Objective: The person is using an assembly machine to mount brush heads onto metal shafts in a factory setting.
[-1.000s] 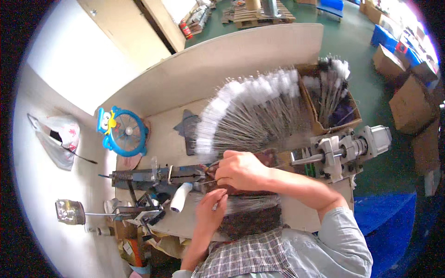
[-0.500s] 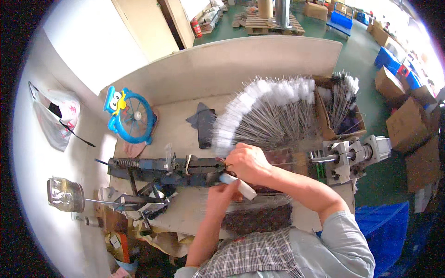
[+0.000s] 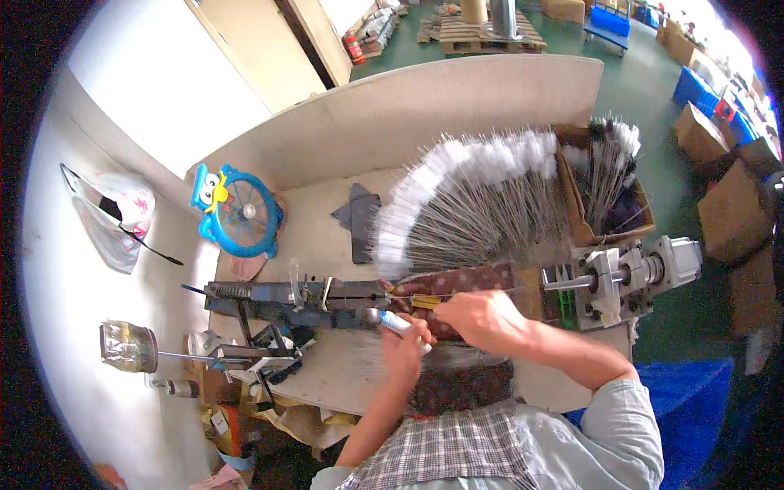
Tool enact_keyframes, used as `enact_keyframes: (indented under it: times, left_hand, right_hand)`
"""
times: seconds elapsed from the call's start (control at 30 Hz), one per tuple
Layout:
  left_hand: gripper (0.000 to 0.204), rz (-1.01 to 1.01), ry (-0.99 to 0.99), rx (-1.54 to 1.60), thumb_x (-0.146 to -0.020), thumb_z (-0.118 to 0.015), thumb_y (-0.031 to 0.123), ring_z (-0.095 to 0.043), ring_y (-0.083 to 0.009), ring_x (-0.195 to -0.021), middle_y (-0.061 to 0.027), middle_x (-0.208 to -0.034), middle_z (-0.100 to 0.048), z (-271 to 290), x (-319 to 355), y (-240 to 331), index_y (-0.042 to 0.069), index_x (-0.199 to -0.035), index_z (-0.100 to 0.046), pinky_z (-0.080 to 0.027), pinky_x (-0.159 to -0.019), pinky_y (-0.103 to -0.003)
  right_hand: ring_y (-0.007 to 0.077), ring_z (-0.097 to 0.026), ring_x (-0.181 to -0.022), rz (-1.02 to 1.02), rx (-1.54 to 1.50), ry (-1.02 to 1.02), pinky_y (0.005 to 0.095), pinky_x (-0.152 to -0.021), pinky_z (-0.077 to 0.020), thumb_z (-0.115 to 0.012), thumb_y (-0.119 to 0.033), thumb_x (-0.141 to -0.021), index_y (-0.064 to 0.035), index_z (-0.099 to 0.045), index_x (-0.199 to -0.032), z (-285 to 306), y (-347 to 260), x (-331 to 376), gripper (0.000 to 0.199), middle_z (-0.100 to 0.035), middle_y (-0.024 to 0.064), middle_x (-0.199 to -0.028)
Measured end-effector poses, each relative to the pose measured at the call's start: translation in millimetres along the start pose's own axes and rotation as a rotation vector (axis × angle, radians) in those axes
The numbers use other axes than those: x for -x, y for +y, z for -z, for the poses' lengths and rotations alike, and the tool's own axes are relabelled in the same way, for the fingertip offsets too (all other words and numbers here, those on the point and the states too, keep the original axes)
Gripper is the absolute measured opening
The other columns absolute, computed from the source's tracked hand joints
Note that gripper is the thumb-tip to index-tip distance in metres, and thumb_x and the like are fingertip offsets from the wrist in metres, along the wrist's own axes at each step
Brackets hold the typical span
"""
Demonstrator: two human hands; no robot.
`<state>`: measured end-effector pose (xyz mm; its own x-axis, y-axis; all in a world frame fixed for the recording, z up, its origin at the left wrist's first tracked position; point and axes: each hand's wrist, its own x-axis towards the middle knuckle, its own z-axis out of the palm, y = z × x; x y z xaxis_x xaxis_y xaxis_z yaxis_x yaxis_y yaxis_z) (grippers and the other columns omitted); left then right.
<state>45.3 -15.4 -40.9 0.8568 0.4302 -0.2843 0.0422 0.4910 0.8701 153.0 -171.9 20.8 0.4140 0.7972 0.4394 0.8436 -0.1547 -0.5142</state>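
Worked at a pale, smooth bench (image 3: 318,192) in a green-floored workshop, with a curved beige panel (image 3: 425,98) along the twelve o'clock edge. Writing-wise, spotted red print on a thin, crinkly plastic bag (image 3: 122,216) hung on the wall toward ten o'clock, way too small to read.

Had the left hand (image 3: 403,351) wrapped around a smooth white tube (image 3: 397,322), blue-banded end aimed at ten o'clock, toward a long black metal rail (image 3: 343,296) at nine. Held the right hand (image 3: 482,318) near it on the three o'clock side, bent and a bit blurry, so couldn't make out whether pinched on anything. Found a slim yellow piece (image 3: 426,301) right beside those fingertips, over brown dotted cloth (image 3: 482,279).

Got a huge fan of stiff thin wires (image 3: 469,204) with fluffy white tips spread from twelve to one o'clock, plus more crammed into a cardboard box (image 3: 574,204) at two. Also noticed a grey metal clamp-and-shaft unit (image 3: 604,278) at three, a glossy blue spoked ring (image 3: 238,247) with a cartoon bird on it at ten, and a flat dark slab (image 3: 365,237) at eleven. Wore a checked, woven-looking apron (image 3: 449,449).
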Motion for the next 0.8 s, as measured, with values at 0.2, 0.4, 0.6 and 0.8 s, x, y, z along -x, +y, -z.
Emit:
enact_keyframes:
  times: [0.2, 0.4, 0.6, 0.8]
  left_hand:
    - [0.033, -0.084, 0.004, -1.015, -0.076, -0.07, 0.022, -0.056, -0.0155, -0.063, -0.0077, -0.081, -0.06, 14.6, -3.1, 18.9, 0.003, -0.096, -0.051, -0.046, -0.059, -0.03]
    - [0.028, -0.076, 0.329, -0.343, -0.08, -0.067, 0.031, -0.056, -0.0123, -0.072, -0.0033, -0.074, -0.057, 85.9, 16.4, 37.2, 0.007, -0.087, -0.055, -0.047, -0.065, -0.028]
    - [0.02, 0.064, 0.57, 0.345, -0.082, -0.064, 0.031, -0.055, -0.0115, -0.07, 0.0018, -0.072, -0.056, 184.3, 32.3, 53.9, 0.012, -0.085, -0.059, -0.047, -0.065, -0.027]
    - [0.016, 0.006, 0.61, 0.378, -0.082, -0.064, 0.026, -0.051, -0.0108, -0.066, 0.0023, -0.071, -0.054, 206.6, 24.3, 39.4, 0.011, -0.082, -0.06, -0.043, -0.06, -0.026]
  right_hand:
    - [0.0297, -0.061, -0.077, -0.237, 0.142, -0.062, 0.0409, -0.061, -0.0505, -0.052, -0.01, -0.077, -0.0074, -0.054, -0.096, -64.8, 22.0, -16.9, 0.019, -0.052, 0.0124, -0.084]
    - [0.0264, -0.058, -0.078, -0.026, 0.051, -0.126, 0.0364, -0.066, -0.0505, -0.059, -0.01, -0.074, -0.0059, -0.057, -0.087, -48.3, 14.4, -4.3, 0.014, -0.052, 0.0077, -0.084]
    - [0.0246, -0.055, -0.082, -0.014, -0.002, -0.181, 0.035, -0.069, -0.0506, -0.06, -0.01, -0.075, -0.0048, -0.058, -0.089, -38.4, 2.4, -12.8, 0.016, -0.054, 0.0063, -0.085]
    - [0.0244, -0.056, -0.084, -0.02, 0.006, -0.244, 0.035, -0.069, -0.051, -0.059, -0.005, -0.075, -0.0039, -0.059, -0.092, -32.9, -7.2, -15.5, 0.017, -0.057, 0.0072, -0.089]
